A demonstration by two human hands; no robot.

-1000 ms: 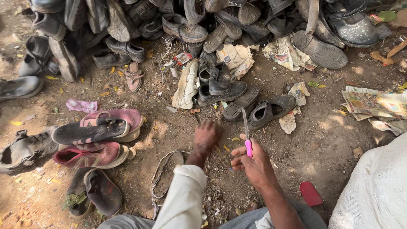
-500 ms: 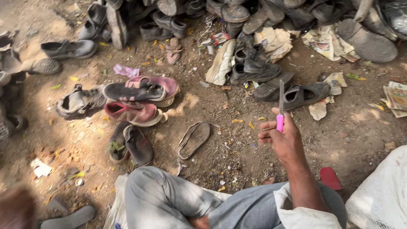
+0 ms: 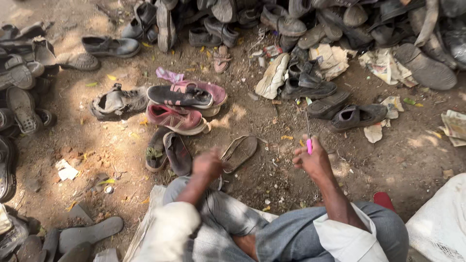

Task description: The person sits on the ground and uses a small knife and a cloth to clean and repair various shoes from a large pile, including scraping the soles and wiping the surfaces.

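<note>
- Two hands of mine are in view: my right hand (image 3: 314, 162) is closed around one pink-handled tool (image 3: 308, 140), its thin blade pointing away from me, held above the dirt near my right knee.
- One left hand (image 3: 208, 164) is blurred, hovering over the near end of a single brown sandal sole (image 3: 239, 152); I cannot tell whether its fingers are open or curled.
- Three shoes lie stacked just left of centre: a black-and-pink sneaker (image 3: 180, 95) on a pink one, and a red sneaker (image 3: 174, 118) in front of them.
- Two dark worn sandals (image 3: 167, 151) lie side by side, just left of the sole.
- One white shoe (image 3: 273, 76) lies far off, by crumpled paper.
- Many dark shoes are heaped along the far edge (image 3: 310, 19) and down the left side.
</note>
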